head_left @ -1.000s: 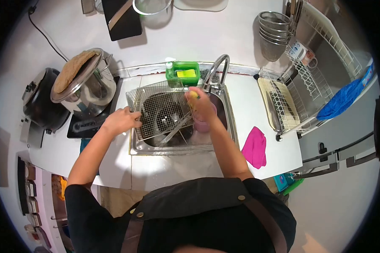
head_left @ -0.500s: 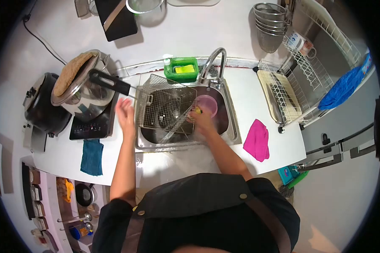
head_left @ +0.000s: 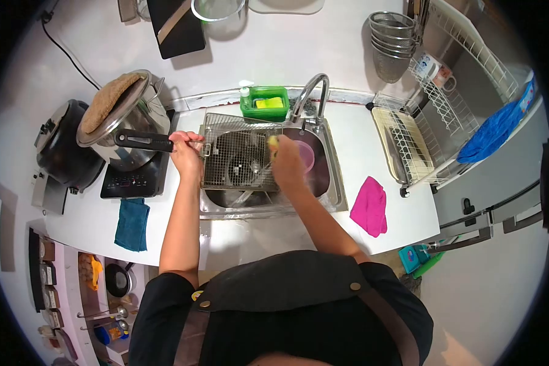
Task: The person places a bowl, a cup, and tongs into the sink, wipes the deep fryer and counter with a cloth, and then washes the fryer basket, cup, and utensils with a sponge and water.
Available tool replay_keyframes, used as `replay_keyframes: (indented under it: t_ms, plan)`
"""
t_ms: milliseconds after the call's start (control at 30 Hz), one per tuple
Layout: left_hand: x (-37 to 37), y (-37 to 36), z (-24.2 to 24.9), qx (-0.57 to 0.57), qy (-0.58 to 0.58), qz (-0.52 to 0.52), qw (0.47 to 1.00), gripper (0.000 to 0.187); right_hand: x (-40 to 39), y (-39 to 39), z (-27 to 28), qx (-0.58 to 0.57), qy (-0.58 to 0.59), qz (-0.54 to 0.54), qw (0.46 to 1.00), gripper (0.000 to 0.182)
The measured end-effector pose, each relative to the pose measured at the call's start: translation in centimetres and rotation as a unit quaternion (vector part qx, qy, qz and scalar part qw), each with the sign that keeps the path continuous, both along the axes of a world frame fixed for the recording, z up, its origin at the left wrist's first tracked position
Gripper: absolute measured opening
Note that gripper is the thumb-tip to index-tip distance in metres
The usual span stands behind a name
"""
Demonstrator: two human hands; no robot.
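1. While the left hand [head_left: 187,157] is closed around the inner end of the black handle [head_left: 143,141], the wire basket [head_left: 238,146] extends from that grip across the sink [head_left: 323,174]. Whether the basket bears on the basin floor cannot be told.

2. The right hand [head_left: 290,166] is partly closed and holds a small yellow sponge [head_left: 273,144] at the basket's right end. The hand is slightly blurred; exact finger placement cannot be told.

3. The basket covers the left and middle parts of the basin. Its black handle points left, past the sink's edge, in front of the large steel pot [head_left: 145,122].

4. A pink tub [head_left: 306,157] is inside the basin on its right side, partly hidden by the right hand.

5. The curved faucet [head_left: 312,125] is mounted at the rear of the sink. Just left of it, a green tray [head_left: 273,115] contains a yellow-green sponge [head_left: 269,102].

6. The pot is on a black cooktop [head_left: 131,186]. A folded teal cloth [head_left: 132,226] lies just in front of the cooktop.

7. A bright pink cloth [head_left: 369,207] lies on the white counter [head_left: 360,143], right of the sink and apart from both hands.
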State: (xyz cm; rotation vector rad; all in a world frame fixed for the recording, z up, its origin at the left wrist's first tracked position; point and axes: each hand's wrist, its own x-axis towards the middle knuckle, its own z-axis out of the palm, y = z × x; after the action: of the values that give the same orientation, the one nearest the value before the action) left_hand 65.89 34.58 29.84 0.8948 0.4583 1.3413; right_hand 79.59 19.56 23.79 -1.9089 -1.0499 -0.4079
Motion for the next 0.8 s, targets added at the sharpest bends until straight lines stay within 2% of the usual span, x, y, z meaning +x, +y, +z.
replay_keyframes:
  t_ms: [33, 100, 133, 167, 200, 267, 333, 367, 400, 433, 467, 500, 533, 600, 667, 733, 800]
  plan:
    - [0.2, 0.2, -0.5, 0.026, -0.002, -0.011, 1.0, 0.042, -0.9, 1.4, 0.5, 0.063, -0.008, 0.049, 0.997, 0.03]
    - [0.8, -0.2, -1.4, 0.051, 0.0, -0.031, 0.998, 0.043, -2.8, 4.6, 1.7, 0.09, 0.232, 0.147, 0.957, 0.033]
    - [1.4, -0.8, -1.7, 0.077, -0.002, -0.048, 0.996, 0.043, -3.9, 7.5, 0.7, 0.285, 0.554, 0.316, 0.715, 0.043]
    - [2.3, -1.7, -2.0, 0.083, -0.036, -0.046, 0.995, 0.043, -5.4, 8.2, 2.4, 0.314, 0.715, 0.42, 0.462, 0.05]
    - [2.8, -2.4, -1.5, 0.069, -0.055, -0.029, 0.996, 0.044, -6.9, 10.1, 1.3, 0.356, 0.647, 0.33, 0.588, 0.051]
    - [2.8, -1.4, -0.7, 0.006, -0.089, 0.018, 0.996, 0.048, -7.6, 9.2, 1.2, 0.347, 0.626, 0.423, 0.556, 0.046]
    - [2.4, -0.9, 0.5, -0.004, -0.097, 0.032, 0.995, 0.053, -8.6, 8.2, 1.2, 0.257, 0.612, 0.405, 0.629, 0.045]
    - [2.2, -0.8, 0.9, 0.005, -0.115, 0.024, 0.993, 0.054, -8.8, 7.5, 1.1, 0.22, 0.67, 0.4, 0.586, 0.037]
    - [1.9, -0.7, 1.3, 0.013, -0.132, 0.016, 0.991, 0.056, -8.2, 7.4, 0.8, 0.217, 0.671, 0.4, 0.586, 0.037]
    - [1.7, -0.6, 1.6, 0.015, -0.119, 0.01, 0.993, 0.06, -7.3, 7.6, 0.3, 0.137, 0.486, 0.356, 0.786, 0.033]
    - [1.6, -0.7, 1.8, 0.012, -0.119, 0.011, 0.993, 0.06, -6.6, 7.8, -0.1, 0.047, 0.26, 0.285, 0.921, 0.028]
    - [1.6, -0.9, 2.1, 0.026, -0.127, -0.005, 0.991, 0.061, -6.6, 7.9, 1.0, 0.105, 0.305, 0.247, 0.914, 0.023]
    - [1.7, -1.2, 2.4, 0.041, -0.133, -0.023, 0.99, 0.061, -7.3, 8.0, 0.5, 0.105, 0.309, 0.246, 0.913, 0.023]
    - [2.3, -1.6, 2.9, 0.062, -0.13, -0.03, 0.989, 0.063, -9.2, 8.3, 0.2, 0.054, 0.143, 0.296, 0.943, 0.021]
    - [2.5, -1.9, 3.1, 0.104, -0.05, -0.015, 0.993, 0.063, -8.0, 7.6, 0.0, 0.046, 0.158, 0.339, 0.926, 0.019]
    - [1.8, -0.5, 2.0, 0.138, -0.056, -0.012, 0.989, 0.064, -5.2, 7.8, -2.2, -0.124, -0.032, 0.359, 0.925, 0.015]
    - [0.7, 0.0, 2.4, 0.085, -0.094, -0.007, 0.992, 0.064, -2.7, 5.5, -3.1, -0.236, 0.032, 0.373, 0.897, 0.008]
